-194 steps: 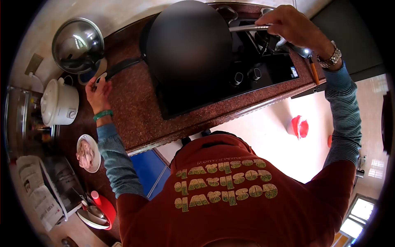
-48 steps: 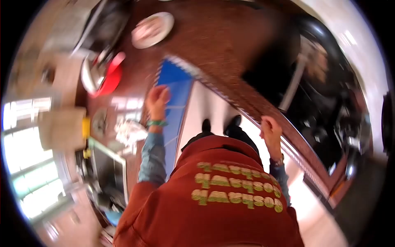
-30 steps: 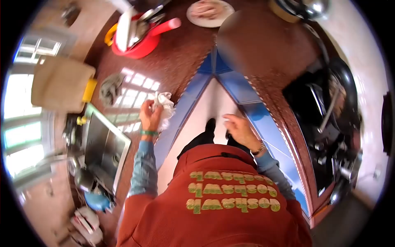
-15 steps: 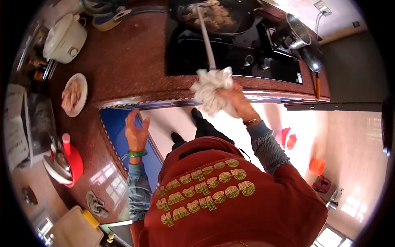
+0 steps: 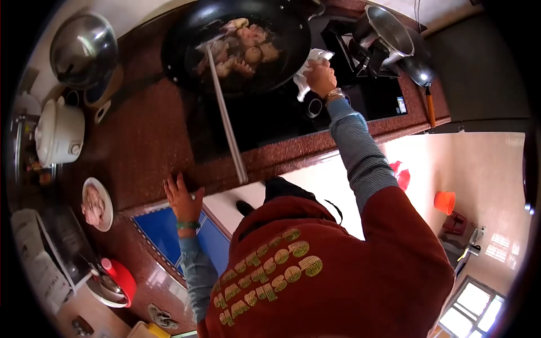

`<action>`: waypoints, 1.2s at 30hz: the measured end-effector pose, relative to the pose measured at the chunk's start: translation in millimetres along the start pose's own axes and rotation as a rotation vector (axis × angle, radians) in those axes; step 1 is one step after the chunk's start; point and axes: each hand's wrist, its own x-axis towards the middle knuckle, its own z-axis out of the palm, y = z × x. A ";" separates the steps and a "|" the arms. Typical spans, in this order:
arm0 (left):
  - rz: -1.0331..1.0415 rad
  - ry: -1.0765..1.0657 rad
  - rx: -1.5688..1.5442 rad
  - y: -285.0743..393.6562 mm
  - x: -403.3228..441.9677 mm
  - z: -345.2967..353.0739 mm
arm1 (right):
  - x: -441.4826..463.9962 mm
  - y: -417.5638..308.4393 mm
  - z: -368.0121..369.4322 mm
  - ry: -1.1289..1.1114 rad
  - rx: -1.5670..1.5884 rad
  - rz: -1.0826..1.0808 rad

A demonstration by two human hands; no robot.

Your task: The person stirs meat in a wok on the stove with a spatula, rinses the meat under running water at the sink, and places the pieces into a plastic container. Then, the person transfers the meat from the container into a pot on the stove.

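My right hand (image 5: 321, 79) is closed around a white cloth (image 5: 301, 85), which touches the right rim of a large black wok (image 5: 183, 42). Inside the wok lie several browned pieces of meat (image 5: 252, 36). A spatula (image 5: 224, 118) with a long metal handle leans in it unheld, its handle end reaching over the counter's front edge. My left hand (image 5: 183, 200) has its fingers spread at the edge of the dark red counter (image 5: 129, 152) and holds nothing. A plate (image 5: 108, 211) of pale raw meat (image 5: 93, 206) stands to its left.
A metal pot (image 5: 389, 31) and a pan with a wooden handle (image 5: 431, 107) are right of the black hob (image 5: 270, 115). A white cooker (image 5: 59, 132) and metal lid (image 5: 84, 50) sit at far left. A red container (image 5: 121, 279) with utensils is lower left.
My right hand has moved forward with the cloth, from the spatula's handle end to the wok's rim. The wok sits further left over the hob. My left hand has come to the counter edge.
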 end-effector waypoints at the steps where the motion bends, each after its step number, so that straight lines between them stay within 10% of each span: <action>1: 0.004 -0.001 -0.003 2.5 1.1 -3.1 | 2.5 -11.6 -1.3 0.041 -0.038 0.049; 12: -0.103 -0.076 -0.056 15.8 11.3 -12.6 | 146.1 -8.3 16.2 0.123 -0.079 0.099; 21: -0.047 -0.083 -0.015 13.7 10.6 -12.1 | 23.3 -0.1 -24.4 -0.062 -0.126 -0.072; 29: 0.011 -0.077 0.060 0.3 10.7 -2.3 | -105.8 53.6 -65.9 0.612 0.464 0.072; 36: 0.031 -0.155 0.057 -0.5 15.9 -8.0 | -124.7 176.5 -45.8 0.323 -0.063 0.271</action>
